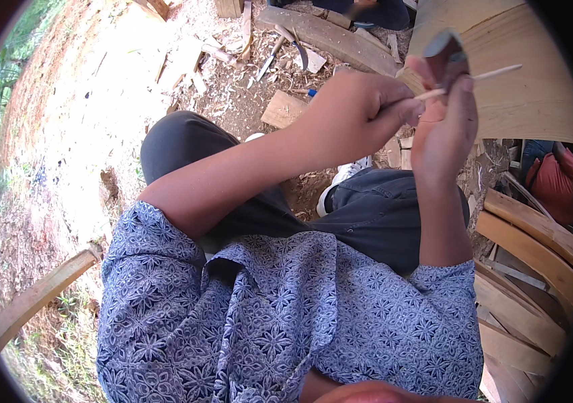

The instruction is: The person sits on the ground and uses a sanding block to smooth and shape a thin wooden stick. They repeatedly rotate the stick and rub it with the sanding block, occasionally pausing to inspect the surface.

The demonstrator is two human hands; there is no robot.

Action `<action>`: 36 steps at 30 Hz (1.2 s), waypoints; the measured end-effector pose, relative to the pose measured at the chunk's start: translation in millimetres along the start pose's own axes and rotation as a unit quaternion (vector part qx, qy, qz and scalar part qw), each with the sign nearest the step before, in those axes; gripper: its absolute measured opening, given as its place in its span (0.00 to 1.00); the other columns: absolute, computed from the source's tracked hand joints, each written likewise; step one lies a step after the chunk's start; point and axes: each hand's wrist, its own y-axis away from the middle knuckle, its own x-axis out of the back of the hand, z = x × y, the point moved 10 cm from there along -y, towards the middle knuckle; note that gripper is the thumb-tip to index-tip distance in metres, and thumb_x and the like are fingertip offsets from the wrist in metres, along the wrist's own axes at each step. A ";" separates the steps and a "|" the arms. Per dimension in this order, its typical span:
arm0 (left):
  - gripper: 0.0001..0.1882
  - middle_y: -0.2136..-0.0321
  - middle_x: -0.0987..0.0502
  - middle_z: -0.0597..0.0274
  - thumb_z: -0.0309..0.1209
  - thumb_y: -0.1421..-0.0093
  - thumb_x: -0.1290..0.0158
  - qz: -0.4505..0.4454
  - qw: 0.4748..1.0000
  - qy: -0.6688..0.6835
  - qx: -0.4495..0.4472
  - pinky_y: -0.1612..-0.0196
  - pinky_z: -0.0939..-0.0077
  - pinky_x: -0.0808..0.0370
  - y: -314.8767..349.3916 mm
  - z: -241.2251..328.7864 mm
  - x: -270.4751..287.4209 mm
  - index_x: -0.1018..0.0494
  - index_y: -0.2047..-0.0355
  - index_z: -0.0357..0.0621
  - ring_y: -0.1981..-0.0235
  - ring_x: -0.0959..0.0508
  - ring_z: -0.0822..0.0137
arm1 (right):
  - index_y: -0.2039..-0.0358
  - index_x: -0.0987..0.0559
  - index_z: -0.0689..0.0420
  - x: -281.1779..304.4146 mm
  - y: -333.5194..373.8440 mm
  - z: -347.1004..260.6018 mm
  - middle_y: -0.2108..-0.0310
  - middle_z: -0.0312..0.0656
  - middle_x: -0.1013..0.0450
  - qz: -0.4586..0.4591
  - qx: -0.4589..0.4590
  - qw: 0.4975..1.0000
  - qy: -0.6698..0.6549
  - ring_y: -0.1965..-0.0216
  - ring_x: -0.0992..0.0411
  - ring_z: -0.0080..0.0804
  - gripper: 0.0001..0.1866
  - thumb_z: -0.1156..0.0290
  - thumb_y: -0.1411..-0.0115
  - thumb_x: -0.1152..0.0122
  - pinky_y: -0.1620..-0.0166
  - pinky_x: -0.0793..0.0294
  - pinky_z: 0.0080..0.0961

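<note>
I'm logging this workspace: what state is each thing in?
Stick: held, tilted
Dark piece: held, too blurred to identify
Left hand: closed on stick
Right hand: closed on dark piece
Knife: lying, blade bare
Sickle: lying down
Curved boards: piled
Shavings: scattered
Shoe: worn

No legible txt

No txt, labels, brands, nos. or signs readable in head-cam view.
</note>
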 end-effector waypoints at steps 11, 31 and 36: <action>0.10 0.84 0.27 0.58 0.34 0.35 0.46 -0.023 0.999 -0.026 -0.024 0.78 0.72 0.32 6.0 5.0 -6.9 0.21 0.67 0.41 0.84 0.27 0.69 | 0.39 0.34 0.53 43.0 -18.7 -5.0 0.47 0.41 0.27 0.074 -0.029 0.997 0.011 0.45 0.30 0.32 0.23 0.53 0.26 0.64 0.41 0.40 0.33; 0.11 0.86 0.29 0.57 0.34 0.34 0.47 -0.021 0.996 -0.080 -0.043 0.78 0.69 0.32 7.3 3.8 -12.5 0.21 0.68 0.40 0.85 0.29 0.67 | 0.40 0.34 0.60 49.6 -24.7 -11.0 0.50 0.44 0.26 0.091 -0.022 0.996 0.005 0.48 0.28 0.35 0.23 0.57 0.26 0.60 0.46 0.34 0.32; 0.10 0.85 0.28 0.59 0.34 0.35 0.47 -0.027 0.999 -0.036 0.021 0.78 0.69 0.32 -3.2 1.0 -2.2 0.21 0.68 0.42 0.84 0.27 0.66 | 0.38 0.35 0.59 0.5 6.6 13.4 0.48 0.46 0.27 -0.001 -0.045 0.996 -0.073 0.46 0.29 0.36 0.25 0.54 0.26 0.62 0.38 0.41 0.35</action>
